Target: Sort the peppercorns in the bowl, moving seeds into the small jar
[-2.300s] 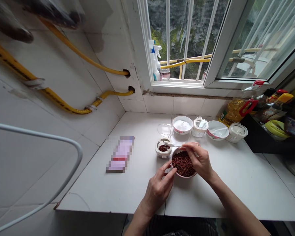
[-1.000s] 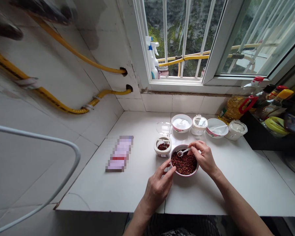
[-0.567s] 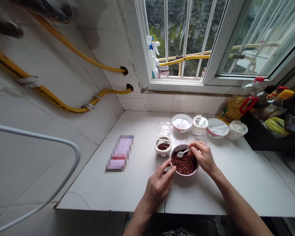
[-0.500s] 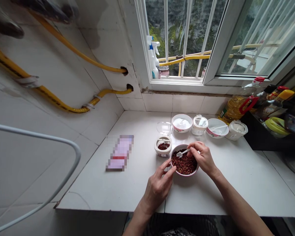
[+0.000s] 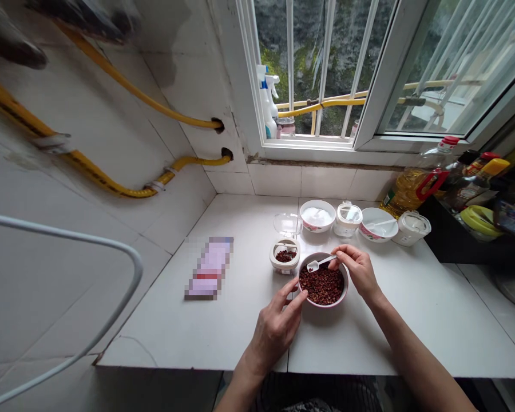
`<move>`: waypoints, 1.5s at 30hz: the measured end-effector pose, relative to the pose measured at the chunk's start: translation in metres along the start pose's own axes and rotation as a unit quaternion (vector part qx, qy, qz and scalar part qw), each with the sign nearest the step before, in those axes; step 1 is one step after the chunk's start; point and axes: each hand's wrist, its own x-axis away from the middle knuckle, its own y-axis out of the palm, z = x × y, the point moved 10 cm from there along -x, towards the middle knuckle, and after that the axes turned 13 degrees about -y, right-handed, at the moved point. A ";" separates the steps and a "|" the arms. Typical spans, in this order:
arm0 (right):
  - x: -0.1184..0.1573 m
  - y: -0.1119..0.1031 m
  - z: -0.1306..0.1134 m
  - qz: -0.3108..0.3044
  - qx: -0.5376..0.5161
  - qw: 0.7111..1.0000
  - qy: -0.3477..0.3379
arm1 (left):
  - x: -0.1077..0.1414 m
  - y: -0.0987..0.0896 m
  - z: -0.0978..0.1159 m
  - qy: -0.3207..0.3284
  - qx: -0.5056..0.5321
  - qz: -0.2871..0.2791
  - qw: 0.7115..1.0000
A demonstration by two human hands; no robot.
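A bowl [image 5: 326, 306] full of small dark red grains, which look like Sichuan peppercorns [image 5: 326, 288], rests on the counter. My left hand [image 5: 278, 317] grips the bowl's left rim between thumb and fingers. Pinched by its handle in my right hand [image 5: 357, 270] is a small white spoon [image 5: 313, 266], its scoop over the bowl's far left part with a few grains in it. Just left of the bowl stands a small seasoning jar [image 5: 285, 264], partly filled with the same grains. Its clear lid [image 5: 288, 224] is flipped up behind it.
Behind the bowl stand a bowl of white powder [image 5: 317, 216], a clear-lidded jar [image 5: 348, 218], a bowl with a white spoon in it [image 5: 378, 224] and another jar [image 5: 413, 229]. An oil bottle [image 5: 412, 180] stands back right. A blurred purple packet [image 5: 210, 269] lies left.
The spoon has lifted slightly off the grains, and its scoop now shows a few of them. My right hand has shifted a little to the right. My left hand stays on the bowl.
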 end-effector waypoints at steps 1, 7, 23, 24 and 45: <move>-0.001 0.000 -0.002 0.008 -0.010 1.000 -0.005 | 0.000 0.000 0.000 0.000 0.000 0.000 1.000; 0.003 0.021 -0.034 0.009 0.002 0.994 -0.112 | 0.000 0.001 -0.001 0.002 -0.002 0.000 1.000; 0.005 0.013 -0.048 -0.048 0.228 0.947 -0.220 | 0.000 0.001 0.000 0.003 0.000 0.007 1.000; 0.005 0.017 -0.045 -0.062 0.231 0.946 -0.220 | 0.000 0.001 0.000 0.003 0.000 0.007 1.000; 0.003 0.003 -0.009 -0.008 0.027 0.999 -0.029 | 0.001 0.001 -0.001 -0.002 0.003 0.000 1.000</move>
